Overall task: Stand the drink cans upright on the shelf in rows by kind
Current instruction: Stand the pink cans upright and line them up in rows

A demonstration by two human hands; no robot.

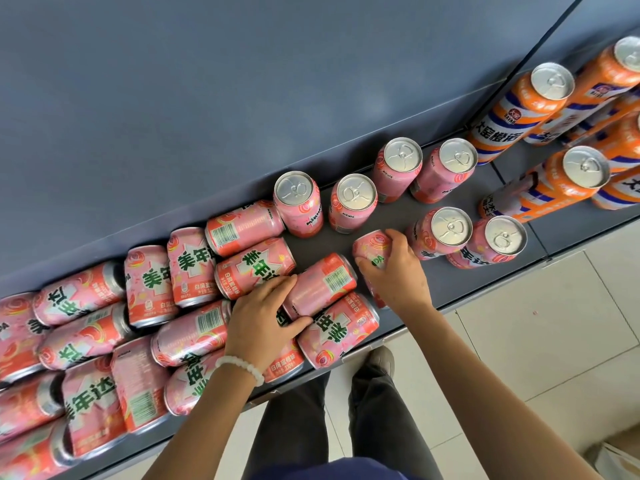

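Along the grey shelf a person leans over a heap of pink cans lying on their sides, with six pink cans already standing to the right of that heap and a block of taller orange cans further right again. The right hand is wrapped around one pink can, fingers curled over its upper part, just to the right of the heap and touching or nearly touching the closest standing can. That held can looks partly tipped, its long axis leaning away from the person, the end nearest the back wall raised; which end is the top I cannot tell, since the hand hides it. The left hand lies over the edge of the heap, thumb and fingers closing round a fallen can whose long axis runs slantwise across the shelf, barcode showing. To do this step well, I would say the held can should be swung fully vertical, pull-tab end up, and set down in line with the two front standing cans rather than knocking them, base flat before the fingers let go. The left hand would do well to steady the heap, since the cans near the front edge could roll off.
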